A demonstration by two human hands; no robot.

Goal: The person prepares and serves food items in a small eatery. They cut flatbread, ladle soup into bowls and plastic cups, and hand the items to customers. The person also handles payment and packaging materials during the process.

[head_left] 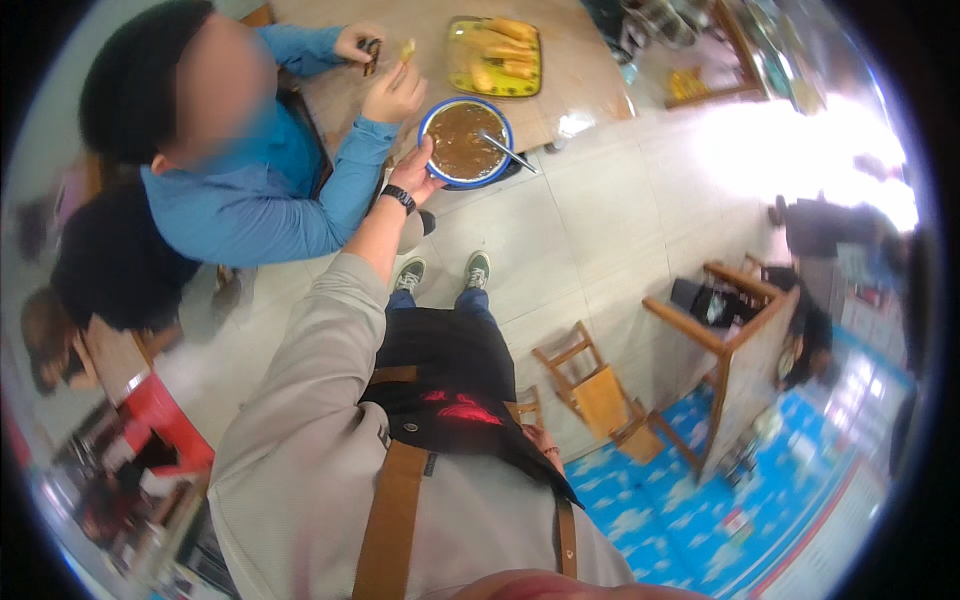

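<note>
My left hand (420, 175) grips the left edge of a blue-rimmed bowl (430, 112) filled with brown soup or sauce. A metal spoon (508, 152) leans in the bowl, its handle over the right rim. The bowl is at the near edge of a table (577, 82). Beyond it lies a yellow-green plate (459, 37) with several long golden fried pieces (514, 49). My right hand (541, 439) hangs low by the black apron (450, 360), partly hidden by it; its fingers cannot be made out.
At the left, a seated person in a blue shirt (255, 217) holds a small piece of food near the bowl. Wooden chairs (600, 397) and another table (757, 360) stand at the right. More people sit at the far left and right. Tiled floor (600, 225) shows around my shoes.
</note>
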